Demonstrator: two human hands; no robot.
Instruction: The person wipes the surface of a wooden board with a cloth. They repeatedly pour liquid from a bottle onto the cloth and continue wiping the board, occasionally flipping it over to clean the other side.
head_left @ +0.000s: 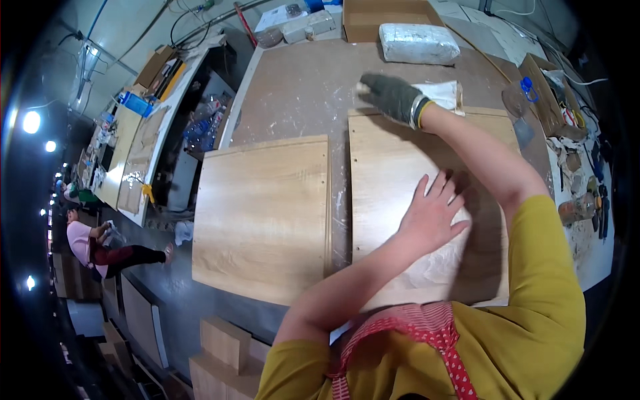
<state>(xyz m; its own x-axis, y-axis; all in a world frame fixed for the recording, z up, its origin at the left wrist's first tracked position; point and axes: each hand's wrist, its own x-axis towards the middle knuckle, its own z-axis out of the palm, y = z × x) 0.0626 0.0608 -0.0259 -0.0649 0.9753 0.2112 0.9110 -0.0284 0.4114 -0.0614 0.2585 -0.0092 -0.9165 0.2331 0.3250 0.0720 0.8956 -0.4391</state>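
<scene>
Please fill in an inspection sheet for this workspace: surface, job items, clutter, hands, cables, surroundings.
Surface: brown tabletop, marked with pale scuffs.
Job items: left panel and right panel, both pale wood-grain, a gap between them.
Clutter: silvery wrapped block and cardboard tray at the far side; cardboard box at right.
Hands: left hand bare, spread on the right panel; right hand gloved, near its far edge, grip unclear.
Cables: white cable, upper right.
Surroundings: person in pink top, far left.

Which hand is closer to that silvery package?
Right: the gloved right hand is just short of the silvery package; the left hand is farther back, over a wood-grain panel.
</scene>
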